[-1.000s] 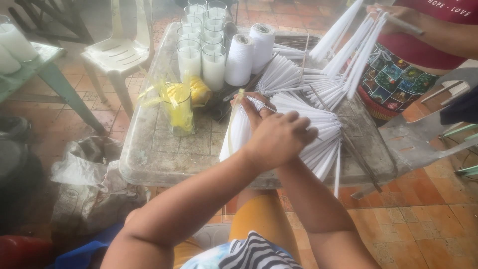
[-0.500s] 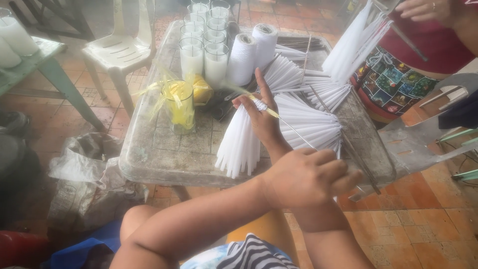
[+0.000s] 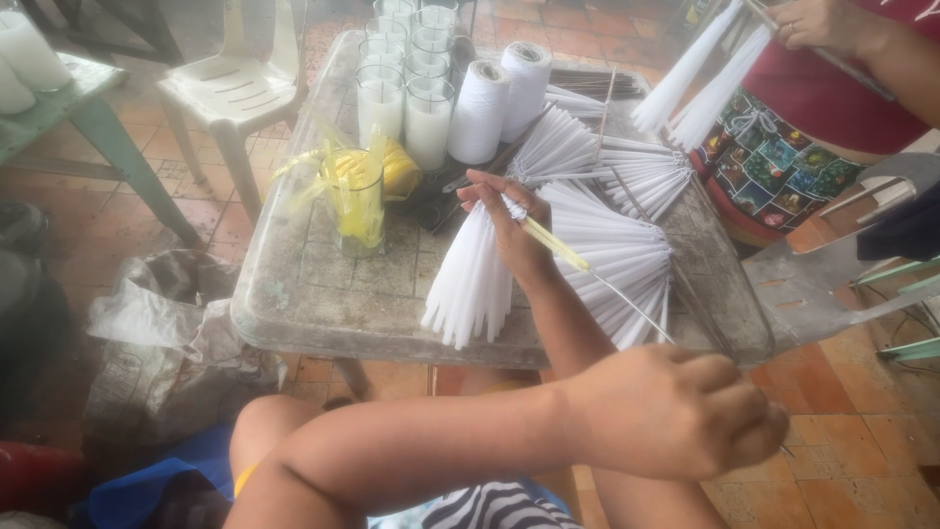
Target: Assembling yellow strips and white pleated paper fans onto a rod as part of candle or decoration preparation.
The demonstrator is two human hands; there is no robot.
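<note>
The bunch of thin white candles (image 3: 470, 279) lies fanned out on the worn grey bench (image 3: 323, 294), with the person's right hand (image 3: 509, 220) resting on its top end, fingers curled round the wicks and a thin yellowish stick (image 3: 553, 245). Their left hand (image 3: 685, 411) is a closed fist out front, seemingly pinching the string (image 3: 627, 304) running to that stick. More candle fans (image 3: 627, 245), thread spools (image 3: 499, 98) and glass candles (image 3: 406, 88) sit behind; someone else's hand (image 3: 822, 22) holds another bunch at top right.
</note>
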